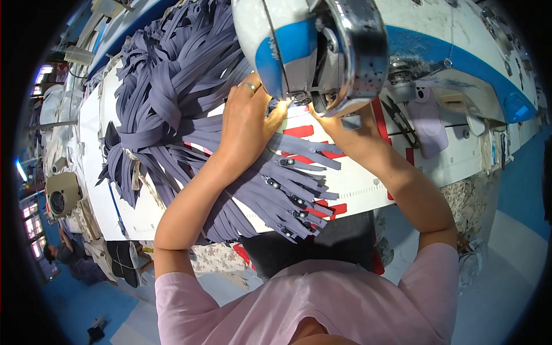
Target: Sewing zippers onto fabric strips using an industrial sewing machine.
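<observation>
My left hand (244,123), with a ring on one finger, is bent closed beside the needle area of a white and blue sewing machine (284,49). A bit of dark grey-blue zipper tape shows between its thumb and fingers. My right hand (352,133) reaches under the machine head from the other side, its fingertips pinched by the presser foot (299,99) and partly hidden. What they grip cannot be made out. Under my left wrist, several grey-blue zippers (261,187) fan toward the table's front edge, their dark sliders (286,162) near the ends.
A large heap of grey-blue zippers (172,75) covers the table's left side. Right of the machine head lie black thread snips (401,121) and a lilac phone-shaped object (426,123). Red tape strips (299,131) mark the white tabletop (368,192). Another person (72,253) is far left.
</observation>
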### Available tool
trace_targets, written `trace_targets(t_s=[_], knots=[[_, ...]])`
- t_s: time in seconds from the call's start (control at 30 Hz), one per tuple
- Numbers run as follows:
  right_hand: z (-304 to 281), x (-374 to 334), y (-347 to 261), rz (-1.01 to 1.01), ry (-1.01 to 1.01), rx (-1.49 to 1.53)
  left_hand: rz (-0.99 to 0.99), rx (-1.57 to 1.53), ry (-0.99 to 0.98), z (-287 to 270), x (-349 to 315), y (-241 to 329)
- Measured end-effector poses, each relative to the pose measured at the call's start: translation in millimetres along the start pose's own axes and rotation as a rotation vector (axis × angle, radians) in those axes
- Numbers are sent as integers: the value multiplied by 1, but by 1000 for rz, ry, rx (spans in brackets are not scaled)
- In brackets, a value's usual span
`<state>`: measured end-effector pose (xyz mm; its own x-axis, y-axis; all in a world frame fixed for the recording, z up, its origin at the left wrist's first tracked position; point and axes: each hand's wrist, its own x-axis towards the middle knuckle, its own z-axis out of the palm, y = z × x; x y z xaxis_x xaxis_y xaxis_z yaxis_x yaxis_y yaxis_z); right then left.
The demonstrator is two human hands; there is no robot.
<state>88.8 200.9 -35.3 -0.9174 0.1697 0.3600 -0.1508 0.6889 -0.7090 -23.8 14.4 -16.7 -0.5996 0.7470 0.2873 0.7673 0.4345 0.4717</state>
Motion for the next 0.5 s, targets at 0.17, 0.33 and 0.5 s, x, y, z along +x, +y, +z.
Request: trace_targets(t_s=[0.17,0.33,0.5], knots=[[3,0,0,47,-2,48,20,-5,18,1,0,0],[6,-1,-2,88,-6,101,4,19,20,-1,0,-1],[6,-1,-4,127,-12,143,7,18,11,1,4,-2]])
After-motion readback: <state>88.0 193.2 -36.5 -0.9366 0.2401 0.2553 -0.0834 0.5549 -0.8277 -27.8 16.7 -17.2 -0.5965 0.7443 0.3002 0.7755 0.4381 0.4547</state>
